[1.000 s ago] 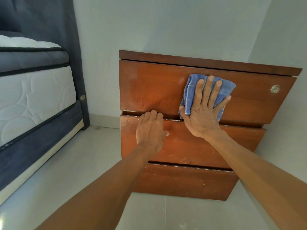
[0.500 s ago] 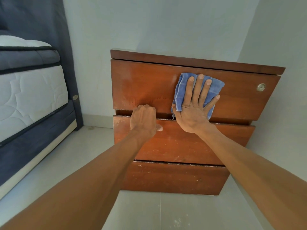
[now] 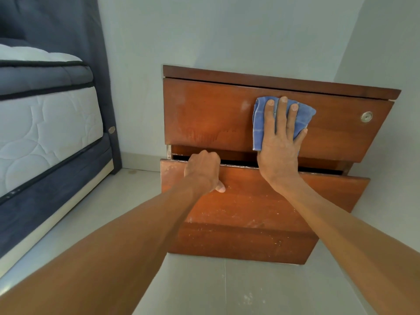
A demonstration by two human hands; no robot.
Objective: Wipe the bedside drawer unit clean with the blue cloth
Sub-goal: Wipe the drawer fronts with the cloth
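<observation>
We press our right hand (image 3: 278, 142) flat, fingers spread, against the front of the top drawer (image 3: 211, 114) of the wooden bedside drawer unit (image 3: 261, 242), pinning the blue cloth (image 3: 259, 128) to the wood. The cloth lies right of the panel's centre, its upper edge just below the drawer's top edge and its lower corner near the bottom edge; to its right a round metal lock (image 3: 366, 116) sits apart from it, with bare wood between. The left half of that drawer front is uncovered and shows pale smears.

Our left hand (image 3: 203, 171) is curled closed over the top edge of the middle drawer (image 3: 250, 201), fingers hooked into the gap and thumb lying on the front. This drawer stands out toward us from the unit, leaving a dark slot along its top edge beneath the top drawer. Its front is speckled with pale dust, as is the bottom drawer (image 3: 238, 244) below it.

The unit sits in a corner, its right side close to the right wall (image 3: 386, 42). To the left, a strip of bare tiled floor (image 3: 127, 201) separates it from the mattress (image 3: 45, 123) and the dark bed frame (image 3: 52, 192). The floor near us is open.
</observation>
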